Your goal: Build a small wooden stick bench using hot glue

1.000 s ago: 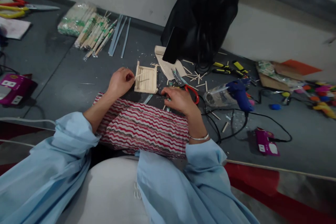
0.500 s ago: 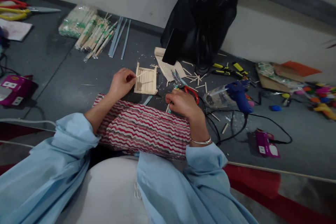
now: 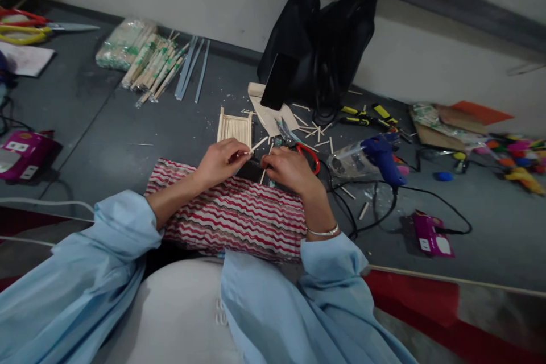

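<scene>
My left hand (image 3: 224,164) is closed in a pinch on a thin wooden stick (image 3: 260,144), which points up and to the right. Close beside it, my right hand (image 3: 290,169) has its fingers curled round another slim stick (image 3: 263,175), partly hidden by the fingers. A small panel of wooden sticks (image 3: 235,128) with a raised frame lies just beyond my left hand, which covers its lower part. Red-handled scissors (image 3: 313,166) lie against the far side of my right hand, blades toward the paper.
A striped cloth pad (image 3: 230,213) lies under my forearms. Farther back are a black bag (image 3: 290,23), a phone (image 3: 279,82) and bundled sticks (image 3: 147,62). To the right are a blue glue gun (image 3: 386,162), its black cable, loose cut sticks and yellow-black cutters (image 3: 358,120).
My left hand has moved right and toward me, from the panel's left edge to near my right hand, carrying the stick. My right hand has shifted slightly left.
</scene>
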`<action>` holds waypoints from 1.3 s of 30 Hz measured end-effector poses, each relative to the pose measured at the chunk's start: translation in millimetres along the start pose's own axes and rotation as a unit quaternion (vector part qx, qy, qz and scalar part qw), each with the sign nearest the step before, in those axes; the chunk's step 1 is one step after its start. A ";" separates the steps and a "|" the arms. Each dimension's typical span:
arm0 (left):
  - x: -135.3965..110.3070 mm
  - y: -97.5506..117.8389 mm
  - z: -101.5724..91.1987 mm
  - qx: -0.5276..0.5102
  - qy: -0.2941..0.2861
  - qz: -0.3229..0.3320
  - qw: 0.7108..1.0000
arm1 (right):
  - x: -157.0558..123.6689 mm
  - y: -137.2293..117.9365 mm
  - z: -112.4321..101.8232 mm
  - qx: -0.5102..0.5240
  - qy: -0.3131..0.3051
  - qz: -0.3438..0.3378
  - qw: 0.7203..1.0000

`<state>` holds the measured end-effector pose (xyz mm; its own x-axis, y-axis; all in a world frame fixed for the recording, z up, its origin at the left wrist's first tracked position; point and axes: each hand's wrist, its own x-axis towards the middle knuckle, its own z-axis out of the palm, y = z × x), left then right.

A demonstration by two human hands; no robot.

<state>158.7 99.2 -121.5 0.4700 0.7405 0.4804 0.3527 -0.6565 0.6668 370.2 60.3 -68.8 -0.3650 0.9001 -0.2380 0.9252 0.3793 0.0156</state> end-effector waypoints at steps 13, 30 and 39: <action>-7.3 1.6 7.8 -0.043 0.047 0.009 0.998 | 7.9 -8.9 7.7 -0.056 0.064 -0.084 0.993; -8.1 -2.4 5.2 -0.102 0.128 0.003 0.986 | 8.8 -10.4 10.7 -0.010 0.038 -0.110 0.993; -8.6 -2.1 5.7 -0.100 0.120 0.012 0.988 | 7.6 -12.3 12.3 -0.025 0.042 -0.111 0.993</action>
<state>158.4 93.3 -130.3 0.2628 0.7542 0.6017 0.1653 -0.6496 0.7421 357.4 59.8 -82.7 -0.5694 0.8064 -0.1595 0.8148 0.5794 0.0209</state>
